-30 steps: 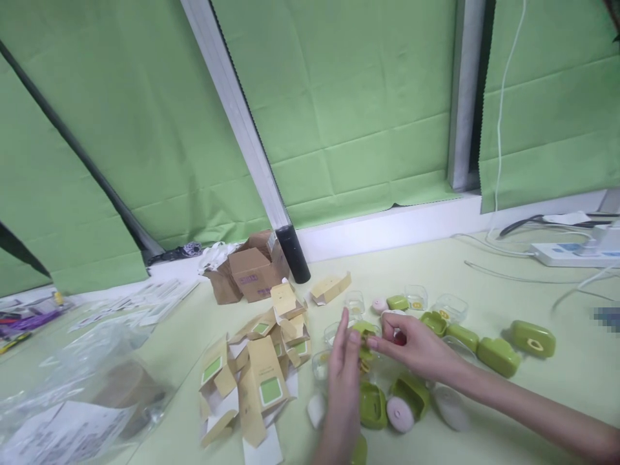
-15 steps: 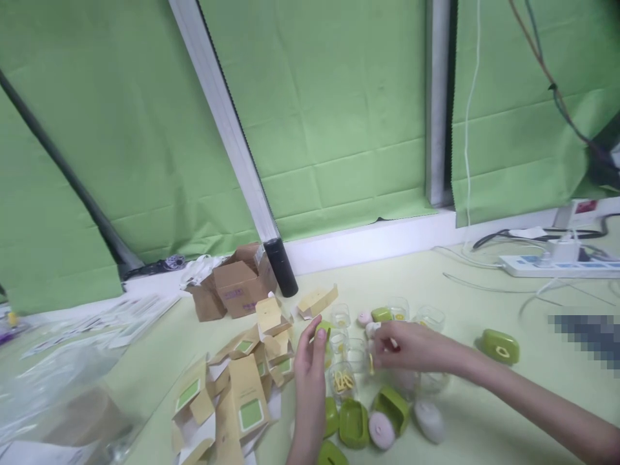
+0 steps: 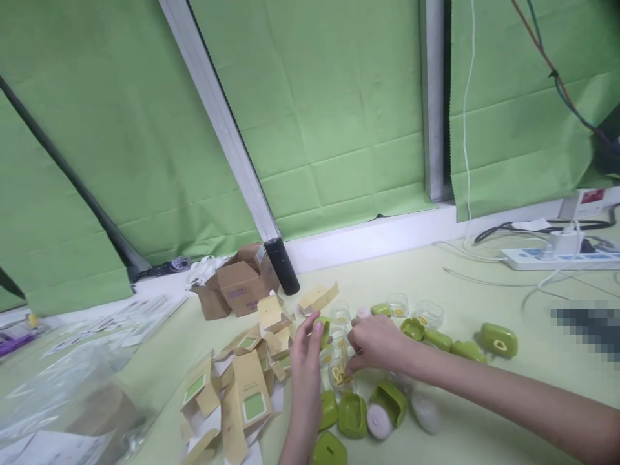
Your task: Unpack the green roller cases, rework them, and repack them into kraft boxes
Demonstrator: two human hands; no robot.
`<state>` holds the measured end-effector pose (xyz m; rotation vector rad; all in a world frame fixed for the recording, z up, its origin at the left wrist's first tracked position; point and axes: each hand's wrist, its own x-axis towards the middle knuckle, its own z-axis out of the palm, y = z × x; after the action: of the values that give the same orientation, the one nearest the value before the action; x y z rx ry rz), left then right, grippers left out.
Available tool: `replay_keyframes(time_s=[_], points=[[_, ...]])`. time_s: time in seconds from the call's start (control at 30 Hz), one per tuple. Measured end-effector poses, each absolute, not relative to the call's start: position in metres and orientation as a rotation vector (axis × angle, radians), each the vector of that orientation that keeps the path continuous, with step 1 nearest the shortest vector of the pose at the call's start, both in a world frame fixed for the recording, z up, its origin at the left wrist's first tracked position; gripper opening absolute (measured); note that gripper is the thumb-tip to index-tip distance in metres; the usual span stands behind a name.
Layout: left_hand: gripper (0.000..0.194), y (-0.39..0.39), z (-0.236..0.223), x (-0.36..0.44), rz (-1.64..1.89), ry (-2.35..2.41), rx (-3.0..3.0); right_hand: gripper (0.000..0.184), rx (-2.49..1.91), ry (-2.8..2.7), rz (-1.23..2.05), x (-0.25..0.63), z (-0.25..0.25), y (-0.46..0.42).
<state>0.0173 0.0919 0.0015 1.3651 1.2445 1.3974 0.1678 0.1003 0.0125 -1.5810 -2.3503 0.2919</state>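
Lower middle: my left hand [image 3: 306, 345] holds a green piece [image 3: 325, 330], likely light; edges suit. My right hand [image 3: 376, 342]'s grip, I can't tell.

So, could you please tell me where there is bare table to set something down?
Bare table shows between the white ledge and the rear clear cups, and on the near side of the right forearm, right of the whitish rounded piece. It is crowded around the left hand and right hand, with green cases and opened cartons close by.
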Motion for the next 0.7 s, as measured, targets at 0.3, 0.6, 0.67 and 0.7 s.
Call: replay_keyframes(time_s=[0.3, 0.6, 0.67, 0.7], points=[[0.026, 0.14, 0.008, 0.075, 0.952, 1.078, 2.005, 0.02, -2.006, -1.994, 0.178, 0.321, 0.027, 0.085], [0.028, 0.227, -0.009, 0.153, 0.433, 1.313, 2.311, 0.045, -2.121, -1.901, 0.591, 0.396, -0.011, 0.05], [0.029, 0.222, -0.013, 0.152, 0.42, 1.32, 2.326, 0.046, -2.082, -1.87, 0.619, 0.397, -0.016, 0.048], [0.029, 0.216, -0.013, 0.15, 0.451, 1.318, 2.332, 0.042, -2.055, -1.851, 0.619, 0.397, -0.016, 0.048]])
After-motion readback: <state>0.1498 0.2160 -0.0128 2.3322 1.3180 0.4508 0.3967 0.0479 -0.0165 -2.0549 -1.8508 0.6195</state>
